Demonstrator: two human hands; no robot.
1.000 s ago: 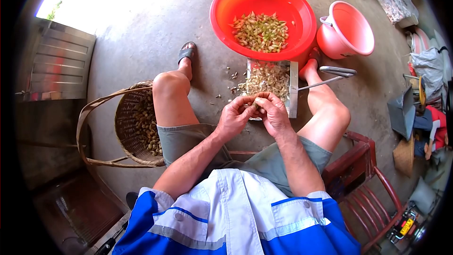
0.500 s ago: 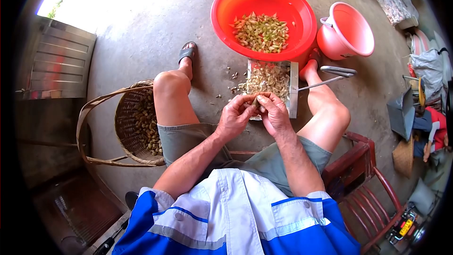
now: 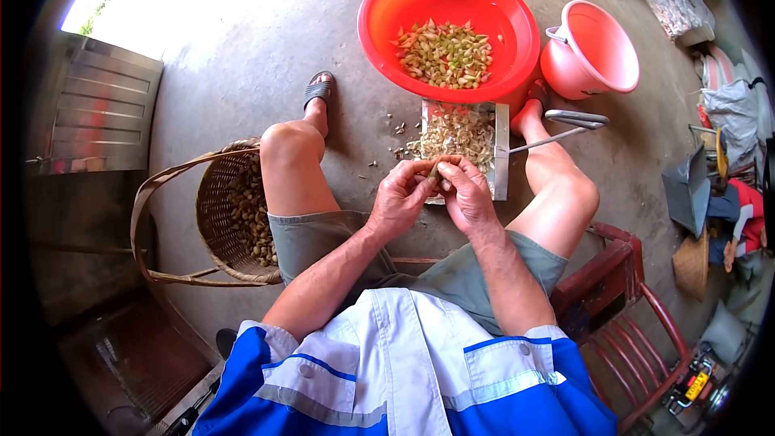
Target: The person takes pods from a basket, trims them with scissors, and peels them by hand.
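Note:
My left hand (image 3: 401, 196) and my right hand (image 3: 468, 196) meet between my knees, fingertips pinched together on a small greenish-brown bulb (image 3: 435, 171). The fingers partly cover the bulb. Just beyond them, a metal dustpan (image 3: 501, 153) with a long handle holds a heap of pale peelings (image 3: 456, 133). Behind it stands a red basin (image 3: 371, 40) with a pile of pale green and yellowish bulbs (image 3: 446, 55) in it. On the left, a woven basket (image 3: 211, 214) with a tall handle contains many brownish bulbs (image 3: 252, 218).
A pink bucket (image 3: 577, 64) stands right of the basin. Scraps lie on the floor (image 3: 234, 81) beside the dustpan. A dark red wooden chair (image 3: 638, 339) is at the lower right. Another person (image 3: 747, 214) is partly visible at the right edge, near a woven hat (image 3: 691, 268).
The bulb's visible tip now points up between my fingertips, after small finger shifts. Both hands stay together in nearly the same place.

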